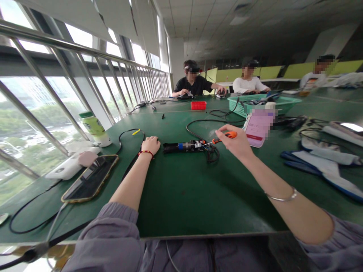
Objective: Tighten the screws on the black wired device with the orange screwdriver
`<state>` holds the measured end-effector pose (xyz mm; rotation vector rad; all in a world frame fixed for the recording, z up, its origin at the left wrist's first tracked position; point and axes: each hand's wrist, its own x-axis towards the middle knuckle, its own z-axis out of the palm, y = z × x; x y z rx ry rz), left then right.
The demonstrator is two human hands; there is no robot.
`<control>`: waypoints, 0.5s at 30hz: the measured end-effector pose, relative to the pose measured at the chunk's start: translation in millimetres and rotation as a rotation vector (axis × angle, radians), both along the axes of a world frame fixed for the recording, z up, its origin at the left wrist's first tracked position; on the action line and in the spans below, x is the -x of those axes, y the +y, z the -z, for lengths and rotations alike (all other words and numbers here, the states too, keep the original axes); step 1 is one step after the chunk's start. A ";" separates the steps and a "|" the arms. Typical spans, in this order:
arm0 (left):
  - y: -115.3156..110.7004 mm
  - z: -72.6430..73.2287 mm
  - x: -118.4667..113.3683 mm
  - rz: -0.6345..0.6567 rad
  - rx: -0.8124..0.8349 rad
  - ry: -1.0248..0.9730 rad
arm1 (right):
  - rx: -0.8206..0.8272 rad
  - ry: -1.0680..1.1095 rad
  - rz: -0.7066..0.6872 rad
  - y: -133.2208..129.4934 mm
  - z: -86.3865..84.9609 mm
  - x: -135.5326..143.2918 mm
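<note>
A slim black cylindrical device (183, 147) with a blue band lies crosswise on the green table (181, 200). At its right end, bare metal parts and thin wires show, and a dark cable (212, 154) is looped beside it. My right hand (236, 141) grips an orange-and-black screwdriver (228, 135), its shaft pointing left with the tip at the device's exposed end. Left of the device, my left hand (150, 145) rests on the table with curled fingers, apart from the device. Something small and dark shows at those fingers, too little to name.
On the left are a phone (90, 177), a white power bank (70, 164) and a green-capped bottle (95, 128). A pink phone (258, 128) leans by a green basket (238, 107); gloves (326, 166) lie right. A red tray (198, 105) and several people (195, 85) are beyond.
</note>
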<state>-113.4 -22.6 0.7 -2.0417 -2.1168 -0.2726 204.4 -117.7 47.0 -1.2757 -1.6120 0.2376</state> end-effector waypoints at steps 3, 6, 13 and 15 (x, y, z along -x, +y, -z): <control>0.2 0.1 0.4 -0.003 -0.001 0.003 | 0.010 0.010 -0.029 0.1 0.6 0.7; 0.0 -0.4 0.4 -0.003 0.001 0.002 | -0.066 0.041 -0.052 0.5 1.4 1.3; -0.1 -0.5 0.5 0.002 -0.004 0.001 | -0.026 0.031 -0.002 0.1 0.5 0.6; 0.5 0.0 0.9 0.001 -0.004 0.003 | 0.024 0.012 -0.005 -1.0 0.0 1.3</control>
